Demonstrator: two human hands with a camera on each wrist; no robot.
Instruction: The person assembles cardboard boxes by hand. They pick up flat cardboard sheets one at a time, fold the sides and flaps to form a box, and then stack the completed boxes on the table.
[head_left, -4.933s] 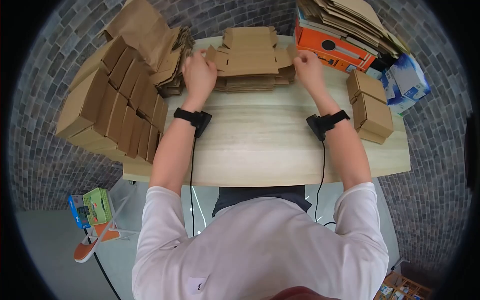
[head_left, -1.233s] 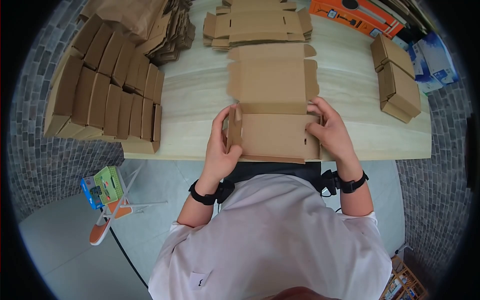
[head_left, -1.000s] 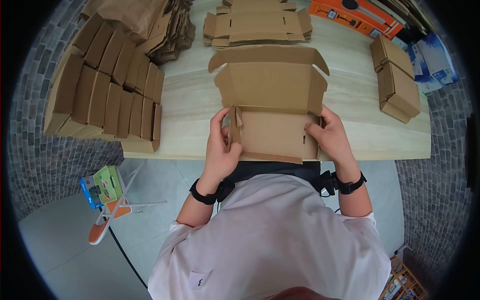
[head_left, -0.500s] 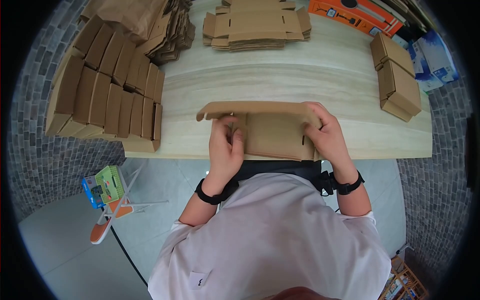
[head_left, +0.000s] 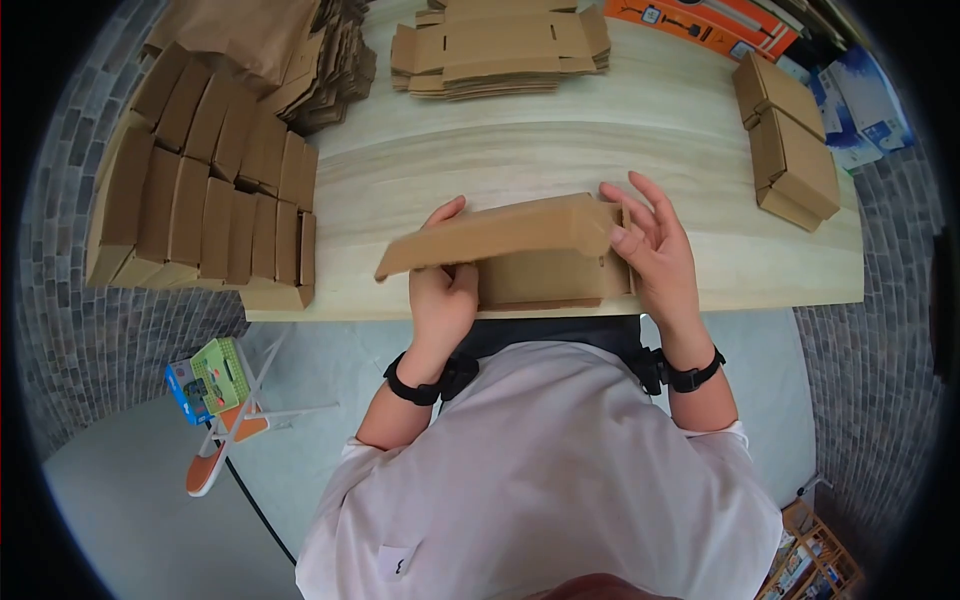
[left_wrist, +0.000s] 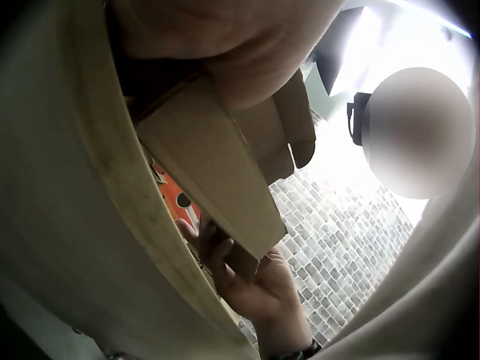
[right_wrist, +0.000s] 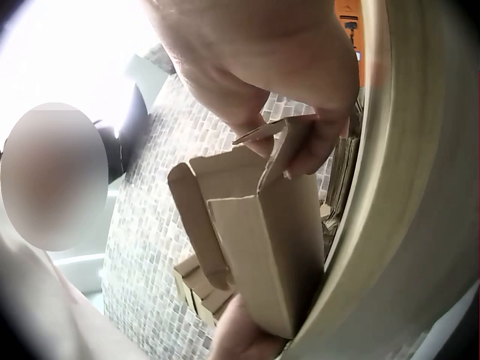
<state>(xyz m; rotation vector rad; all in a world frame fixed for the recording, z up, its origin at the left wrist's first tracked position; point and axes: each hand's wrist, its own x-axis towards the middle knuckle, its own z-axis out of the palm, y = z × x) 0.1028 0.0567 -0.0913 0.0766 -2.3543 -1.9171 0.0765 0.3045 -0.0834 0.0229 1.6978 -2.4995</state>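
In the head view a brown cardboard box (head_left: 535, 280) lies at the front edge of the table, its lid (head_left: 490, 235) folded partway over and slanting down to the left. My left hand (head_left: 443, 300) holds the left end, its fingers partly hidden beneath the lid. At the right end my right hand (head_left: 660, 255) pinches the upright side flap, with the thumb near the lid corner and some fingers raised. The right wrist view shows this flap between thumb and fingers, and the box's long wall (right_wrist: 255, 255) reaching down to my left hand (right_wrist: 244, 334).
A stack of flat cardboard blanks (head_left: 500, 60) lies at the back. Rows of folded boxes (head_left: 205, 200) stand at the left, beside a pile of flattened cardboard (head_left: 340, 70). Two small boxes (head_left: 795, 165) and an orange carton (head_left: 700, 25) are on the right.
The flat blank at the back stack has become a box at the front edge. Its lid has swung from standing upright to folding over the base. The right hand's fingers have lifted.
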